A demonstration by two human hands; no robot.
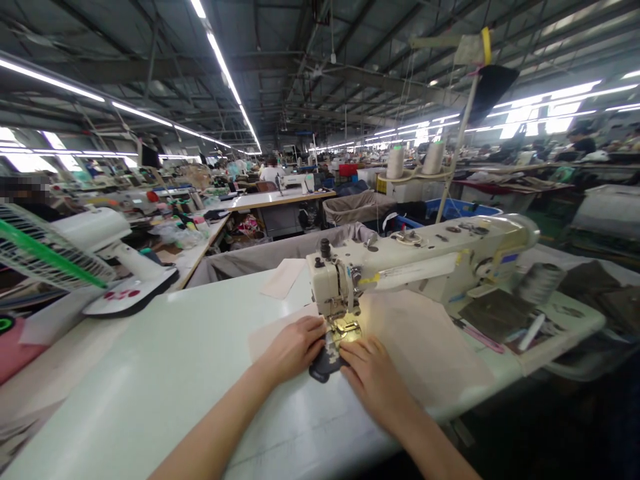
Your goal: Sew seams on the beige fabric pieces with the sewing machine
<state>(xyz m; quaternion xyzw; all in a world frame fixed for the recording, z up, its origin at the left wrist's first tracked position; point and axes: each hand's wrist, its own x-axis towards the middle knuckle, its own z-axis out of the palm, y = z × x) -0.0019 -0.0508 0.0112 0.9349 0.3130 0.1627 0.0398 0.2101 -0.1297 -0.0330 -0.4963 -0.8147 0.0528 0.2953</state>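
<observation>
A white industrial sewing machine [410, 257] stands on the pale green table, its needle area lit from the right. My left hand [299, 343] is at the left of the presser foot, fingers bent and close together; what they pinch, if anything, is hidden. A beige fabric piece [263, 337] lies partly beneath this hand. My right hand [373, 373] rests with its fingers stretched out at the front of the shiny needle plate [349, 331]. Between both hands sits a dark flat piece [325, 368] with whitish patches. A larger beige fabric panel [425, 340] lies right of the needle.
Another beige piece [283, 278] lies behind the machine head. Pink-handled snips [485, 339], dark cloth [493, 317] and a grey thread cone [540, 285] are at the right. A white fan [120, 267] stands at the left. Fabric-lined bins [280, 250] border the table's far side.
</observation>
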